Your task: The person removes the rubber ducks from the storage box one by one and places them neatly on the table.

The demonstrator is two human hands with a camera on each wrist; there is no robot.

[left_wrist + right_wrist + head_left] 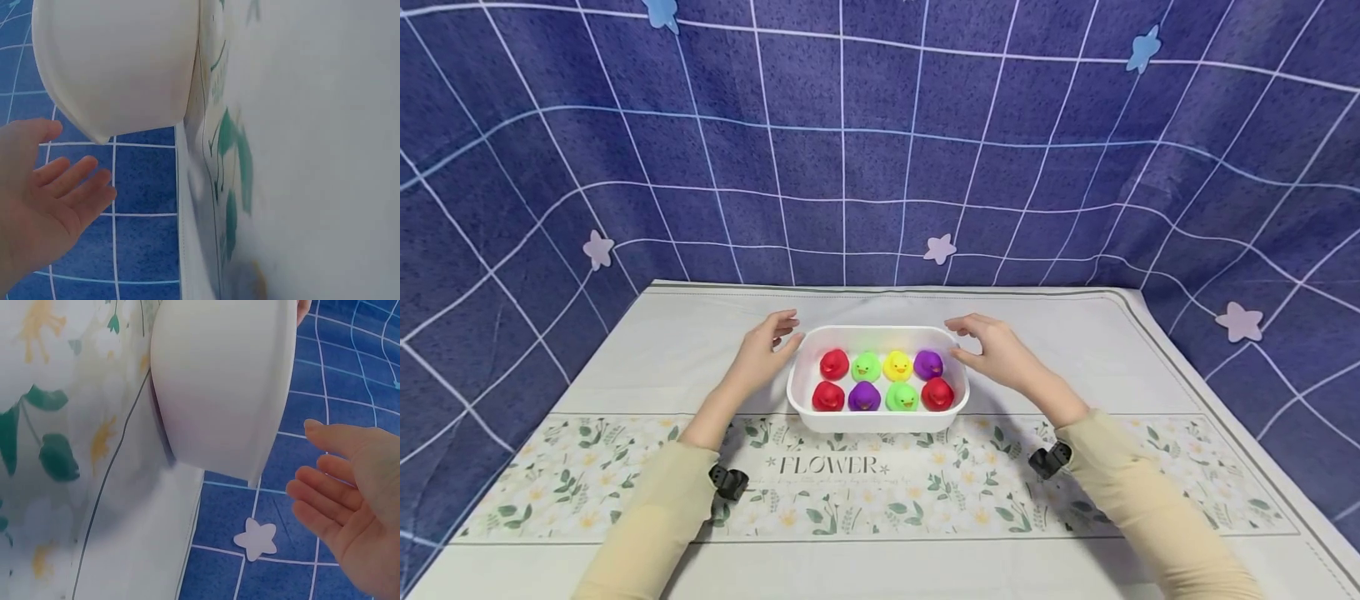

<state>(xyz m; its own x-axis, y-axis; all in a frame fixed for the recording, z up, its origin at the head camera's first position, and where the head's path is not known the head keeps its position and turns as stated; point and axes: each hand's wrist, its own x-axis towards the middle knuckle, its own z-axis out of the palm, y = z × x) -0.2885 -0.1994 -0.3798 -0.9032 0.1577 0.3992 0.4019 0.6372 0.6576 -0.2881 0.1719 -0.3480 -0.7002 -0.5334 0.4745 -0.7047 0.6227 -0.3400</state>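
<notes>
Nearest the viewer, two pale yellow sleeves [655,517] ran forward, cut off by the lower edge of the head view, each with a small black device [728,482] at its wrist. Under them a printed floral band [850,521] crossed the table [692,342]; the word FLOWER was legible, the fine script beneath it was not.

Past the band, in the middle of the table, stood the white tray [880,423], its long axis running left to right. The left hand [763,354] hung just beyond its left short end, the right hand [1000,357] just beyond its right, so the tray lay inward of both sets of fingers. Thumbs stood apart from loosely bent fingers; neither hand pinched anything. Both wrist views showed a gap between hand and tray wall. From the head, the right fingertips overlapped the rim, so that hand looked marginally nearer, though depth was hard to judge.

Inside, eight toy ducks [902,397] sat in two rows: red, purple, green, red in front; red, green, yellow, purple behind. The tray's walls hid all of them from the wrist cameras.

Farthest off, a blue gridded curtain [880,158] with pale stars [940,249] closed the view.
</notes>
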